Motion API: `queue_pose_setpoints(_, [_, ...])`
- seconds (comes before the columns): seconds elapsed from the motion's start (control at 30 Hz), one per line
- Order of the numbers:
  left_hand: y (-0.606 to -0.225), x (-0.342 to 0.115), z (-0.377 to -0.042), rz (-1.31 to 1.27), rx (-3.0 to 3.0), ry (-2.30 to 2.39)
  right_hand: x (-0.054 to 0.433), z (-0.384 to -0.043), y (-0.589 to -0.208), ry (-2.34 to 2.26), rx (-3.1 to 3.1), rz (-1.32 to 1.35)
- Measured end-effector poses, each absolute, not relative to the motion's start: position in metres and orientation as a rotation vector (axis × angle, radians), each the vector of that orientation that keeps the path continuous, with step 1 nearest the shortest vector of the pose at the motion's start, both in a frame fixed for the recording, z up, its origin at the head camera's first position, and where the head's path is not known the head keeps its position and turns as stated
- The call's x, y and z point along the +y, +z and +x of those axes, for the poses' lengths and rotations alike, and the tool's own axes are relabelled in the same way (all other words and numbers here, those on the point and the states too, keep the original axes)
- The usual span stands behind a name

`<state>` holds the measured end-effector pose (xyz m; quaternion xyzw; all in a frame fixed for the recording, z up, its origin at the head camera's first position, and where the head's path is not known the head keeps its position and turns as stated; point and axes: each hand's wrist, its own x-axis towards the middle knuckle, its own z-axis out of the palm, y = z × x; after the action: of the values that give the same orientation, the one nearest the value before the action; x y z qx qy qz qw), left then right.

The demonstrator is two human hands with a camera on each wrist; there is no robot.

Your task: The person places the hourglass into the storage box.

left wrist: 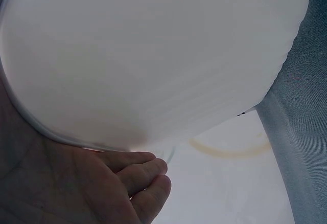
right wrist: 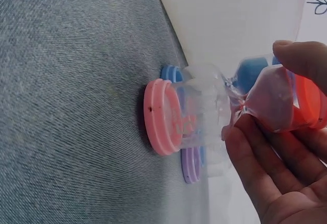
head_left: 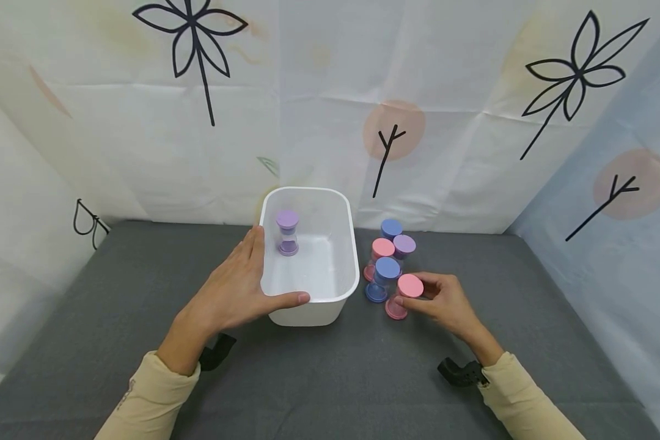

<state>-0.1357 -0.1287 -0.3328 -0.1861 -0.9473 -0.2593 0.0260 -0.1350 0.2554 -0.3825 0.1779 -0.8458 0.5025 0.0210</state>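
My right hand (head_left: 448, 304) holds a pink hourglass (head_left: 410, 286) near its top, between the thumb and fingers. In the right wrist view the pink base (right wrist: 162, 117) appears to rest on the cloth, with sand in the upper bulb. My left hand (head_left: 228, 290) rests at the near left corner of a white plastic bin (head_left: 308, 314), its fingers straight along the left side and the thumb over the front rim. Inside the bin, a purple hourglass (head_left: 288, 233) stands upright near the left wall.
Close beside the held hourglass stand a front blue hourglass (head_left: 387, 269), another pink hourglass (head_left: 382, 247), a purple hourglass (head_left: 404, 245) and a rear blue hourglass (head_left: 392, 228). Grey cloth (head_left: 330, 391) covers the table. A printed white curtain (head_left: 319, 122) hangs behind.
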Motion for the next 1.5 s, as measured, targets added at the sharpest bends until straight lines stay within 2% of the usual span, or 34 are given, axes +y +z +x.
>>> queue_pose_setpoints(0.47, [-0.333, -0.129, -0.136, -0.578, -2.918, -0.822, 0.263, -0.130, -0.358, 1.629, -2.474, 0.504])
queue_pose_setpoints(0.9, [-0.333, -0.129, -0.136, -0.566, -2.936, -0.815, 0.257, -0.127, -0.313, 1.751, -2.276, 0.682])
queue_pose_setpoints(1.5, [-0.333, -0.129, -0.135, -0.589, -2.893, -0.838, 0.186, -0.158, -0.265, 1.920, -2.157, 0.869])
